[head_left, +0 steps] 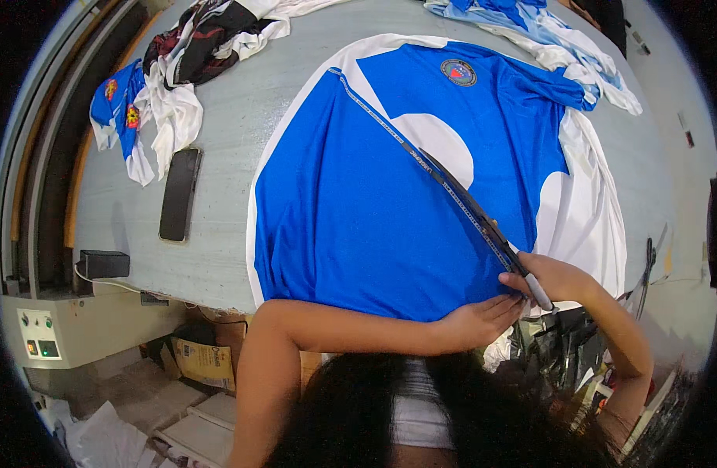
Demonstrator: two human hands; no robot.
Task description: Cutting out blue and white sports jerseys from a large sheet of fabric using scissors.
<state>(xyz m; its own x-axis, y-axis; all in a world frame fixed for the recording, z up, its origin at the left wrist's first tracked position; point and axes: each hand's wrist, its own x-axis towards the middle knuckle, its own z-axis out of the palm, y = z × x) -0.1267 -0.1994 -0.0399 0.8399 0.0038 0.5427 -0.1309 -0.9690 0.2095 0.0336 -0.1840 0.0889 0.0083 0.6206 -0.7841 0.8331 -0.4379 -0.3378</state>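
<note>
A large blue and white fabric panel (327, 210) with a round badge lies spread over the table. A narrow printed strip (390, 131) runs diagonally across it. My right hand (557, 279) is closed around the grey handle of dark scissors (472, 207). Their long blades point up and left along the strip, over the fabric. Just left of the handle, my left hand (483, 321) has its fingers pressed together at the near edge of the fabric, apparently gripping it; the fingertips are partly hidden by the right hand.
A phone (180, 195) and a black box with a cable (103, 264) lie at left on the grey table (218, 269). Other printed garments (210, 47) are heaped far left, blue and white ones (546, 47) far right. Dark plastic (565, 351) sits below the near right edge.
</note>
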